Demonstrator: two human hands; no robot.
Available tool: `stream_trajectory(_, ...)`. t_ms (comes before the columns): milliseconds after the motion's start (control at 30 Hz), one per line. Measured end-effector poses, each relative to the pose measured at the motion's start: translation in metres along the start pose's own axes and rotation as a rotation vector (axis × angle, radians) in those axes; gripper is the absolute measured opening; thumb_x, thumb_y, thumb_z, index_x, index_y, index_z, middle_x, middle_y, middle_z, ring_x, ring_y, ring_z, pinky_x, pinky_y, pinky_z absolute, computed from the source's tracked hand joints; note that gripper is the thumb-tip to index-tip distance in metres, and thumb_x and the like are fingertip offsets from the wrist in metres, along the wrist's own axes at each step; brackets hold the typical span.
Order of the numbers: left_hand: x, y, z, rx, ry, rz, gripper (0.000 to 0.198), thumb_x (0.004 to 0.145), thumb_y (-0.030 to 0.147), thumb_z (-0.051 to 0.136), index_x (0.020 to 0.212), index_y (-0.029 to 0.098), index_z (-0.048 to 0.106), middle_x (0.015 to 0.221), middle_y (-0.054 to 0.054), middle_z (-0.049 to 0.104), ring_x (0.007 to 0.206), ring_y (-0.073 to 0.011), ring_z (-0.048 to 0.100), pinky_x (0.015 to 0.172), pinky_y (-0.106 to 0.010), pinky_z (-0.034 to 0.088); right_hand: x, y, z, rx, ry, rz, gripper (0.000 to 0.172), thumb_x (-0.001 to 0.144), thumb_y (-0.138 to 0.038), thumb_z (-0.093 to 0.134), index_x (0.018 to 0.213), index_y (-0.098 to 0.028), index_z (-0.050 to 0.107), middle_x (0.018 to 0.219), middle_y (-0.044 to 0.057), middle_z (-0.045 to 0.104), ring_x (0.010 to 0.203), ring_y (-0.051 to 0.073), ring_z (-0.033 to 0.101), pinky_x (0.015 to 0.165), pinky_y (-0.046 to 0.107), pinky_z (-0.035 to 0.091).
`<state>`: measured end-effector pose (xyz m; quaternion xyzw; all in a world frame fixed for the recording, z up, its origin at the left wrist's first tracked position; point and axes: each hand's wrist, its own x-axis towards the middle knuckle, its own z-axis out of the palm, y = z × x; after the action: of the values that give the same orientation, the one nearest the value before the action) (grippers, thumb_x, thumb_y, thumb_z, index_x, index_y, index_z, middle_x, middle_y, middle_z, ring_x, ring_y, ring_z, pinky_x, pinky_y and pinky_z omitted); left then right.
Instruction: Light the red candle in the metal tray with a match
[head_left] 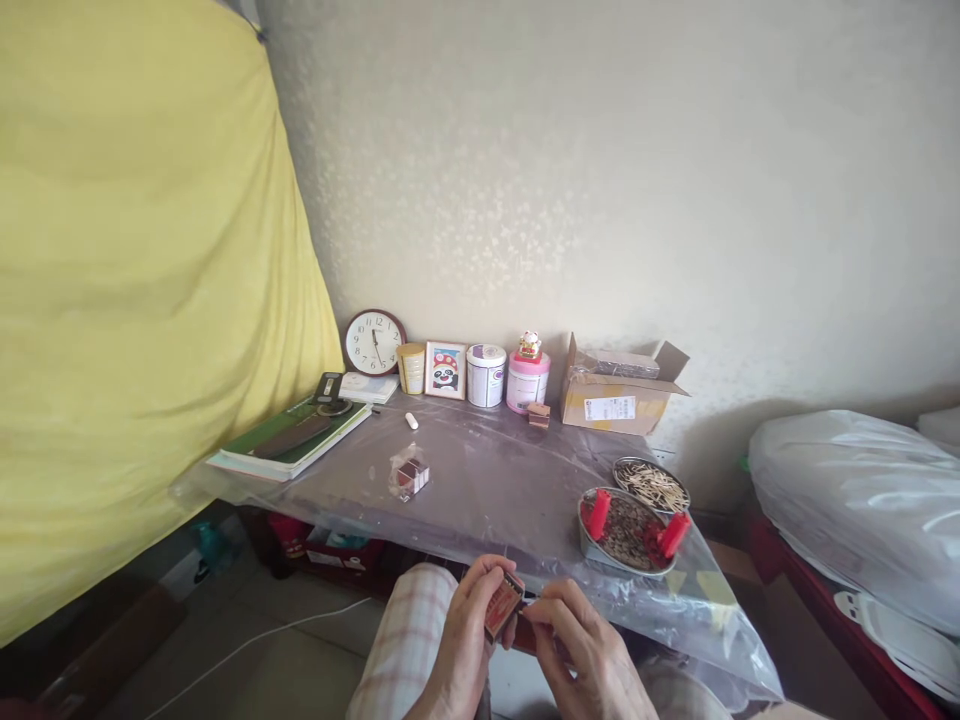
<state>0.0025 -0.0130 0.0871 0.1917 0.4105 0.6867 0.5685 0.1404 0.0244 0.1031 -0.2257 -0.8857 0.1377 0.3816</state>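
A small red-and-brown matchbox [504, 606] is being gripped by the left hand [466, 632], thumb and fingers being wrapped about its sides, just in front of the near edge of the greyish-purple table covered in clear plastic [480, 470]. And right at the matchbox's side, thumb and forefinger of the right hand [589, 642] are being pinched together; whether anything thin is being held there cannot be told, the spot being too small to read!

Out to the table's right end: two stubby red candles [598, 514] are being borne by a shallow grey metal tin [592, 552] with a dark granular filling, while just behind, pale wooden matchsticks [654, 486] are being contained by a second metal tin [616, 466]. On the table's left half, small dark-and-white boxes [411, 476] are being enclosed by crinkled clear film.

Along the table's back edge, space is being taken up by an open brown cardboard box [645, 412], a pink round canister [528, 384], a white-and-purple canister [486, 378], a framed panda picture [445, 372] and a round, dark-rimmed clock [375, 342]. Now the table's left end, being occupied by a flat green-covered book [259, 440]!
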Motion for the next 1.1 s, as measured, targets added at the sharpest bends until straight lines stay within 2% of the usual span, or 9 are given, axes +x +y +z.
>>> stream_trajectory(167, -0.006, -0.003, 0.01, -0.009, -0.046, 0.015, 0.016, 0.08, 0.036, 0.062, 0.083, 0.02, 0.063, 0.073, 0.001, 0.063, 0.057, -0.0107, 0.048, 0.052, -0.024, 0.032, -0.009, -0.006, -0.005, 0.166, 0.03, 0.015, 0.019, 0.093, -0.011, 0.046, 0.096, -0.025, 0.058, 0.089, 0.002, 0.061, 0.073, 0.011, 0.064, 0.067, 0.018, 0.053)
stream_trajectory(267, -0.007, -0.003, 0.015, 0.0, -0.086, 0.033, 0.018, 0.08, 0.038, 0.061, 0.081, 0.02, 0.062, 0.071, 0.001, 0.061, 0.056, -0.0105, 0.046, 0.051, -0.024, 0.031, -0.013, -0.004, -0.007, 0.196, 0.064, 0.039, 0.015, 0.094, -0.014, 0.049, 0.095, -0.025, 0.058, 0.089, 0.002, 0.062, 0.074, 0.011, 0.065, 0.068, 0.018, 0.053)
stream_trajectory(467, -0.005, 0.0, 0.025, -0.012, -0.088, 0.069, 0.015, 0.081, 0.036, 0.06, 0.08, 0.021, 0.062, 0.069, 0.002, 0.057, 0.061, -0.0119, 0.047, 0.053, -0.023, 0.033, -0.014, 0.0, -0.01, 0.232, 0.136, -0.006, 0.014, 0.093, -0.015, 0.052, 0.095, -0.025, 0.061, 0.093, 0.004, 0.066, 0.084, 0.015, 0.067, 0.075, 0.02, 0.055)
stream_trajectory(567, -0.004, 0.002, 0.029, -0.024, -0.077, 0.068, 0.018, 0.077, 0.036, 0.064, 0.071, 0.02, 0.06, 0.064, 0.003, 0.055, 0.057, -0.0111, 0.044, 0.052, -0.023, 0.033, -0.015, 0.0, -0.006, 0.245, 0.208, -0.011, 0.014, 0.092, -0.015, 0.053, 0.096, -0.024, 0.062, 0.092, 0.005, 0.068, 0.084, 0.016, 0.068, 0.075, 0.022, 0.055)
stream_trajectory(700, 0.0, 0.002, 0.033, -0.029, -0.091, 0.043, 0.027, 0.076, 0.041, 0.067, 0.062, 0.02, 0.058, 0.058, 0.005, 0.053, 0.051, -0.0091, 0.042, 0.049, -0.022, 0.031, -0.014, -0.001, 0.004, 0.215, 0.346, 0.067, 0.011, 0.09, -0.015, 0.057, 0.094, -0.024, 0.063, 0.087, 0.003, 0.069, 0.077, 0.015, 0.068, 0.071, 0.021, 0.055)
stream_trajectory(800, 0.008, -0.001, 0.033, -0.058, -0.057, 0.01, 0.026, 0.071, 0.045, 0.073, 0.067, 0.02, 0.064, 0.064, 0.003, 0.061, 0.058, -0.0116, 0.052, 0.053, -0.023, 0.036, -0.014, 0.004, 0.01, 0.182, 0.459, 0.11, 0.012, 0.089, -0.015, 0.058, 0.095, -0.025, 0.063, 0.084, 0.001, 0.07, 0.074, 0.014, 0.069, 0.07, 0.02, 0.055)
stream_trajectory(900, 0.019, -0.005, 0.033, -0.077, -0.023, -0.004, 0.026, 0.065, 0.043, 0.079, 0.074, 0.02, 0.071, 0.08, -0.003, 0.071, 0.081, -0.0189, 0.062, 0.061, -0.026, 0.041, -0.014, 0.012, 0.011, 0.139, 0.529, 0.126, 0.012, 0.088, -0.014, 0.059, 0.094, -0.024, 0.063, 0.085, 0.001, 0.071, 0.076, 0.015, 0.069, 0.072, 0.021, 0.056)
stream_trajectory(1000, 0.031, -0.004, 0.032, -0.032, -0.114, 0.002, 0.022, 0.069, 0.04, 0.076, 0.08, 0.021, 0.074, 0.09, -0.004, 0.072, 0.096, -0.0217, 0.06, 0.066, -0.027, 0.042, -0.014, 0.021, 0.009, 0.089, 0.598, 0.162, 0.012, 0.088, -0.014, 0.059, 0.094, -0.023, 0.064, 0.089, 0.003, 0.071, 0.082, 0.016, 0.07, 0.075, 0.022, 0.056)
stream_trajectory(1100, 0.039, 0.006, 0.033, 0.05, -0.268, -0.049, 0.021, 0.074, 0.037, 0.072, 0.087, 0.02, 0.075, 0.09, -0.004, 0.072, 0.09, -0.0197, 0.06, 0.072, -0.029, 0.042, -0.011, 0.027, 0.005, 0.051, 0.688, 0.193, 0.011, 0.089, -0.014, 0.057, 0.093, -0.022, 0.064, 0.089, 0.004, 0.071, 0.083, 0.015, 0.069, 0.077, 0.023, 0.056)
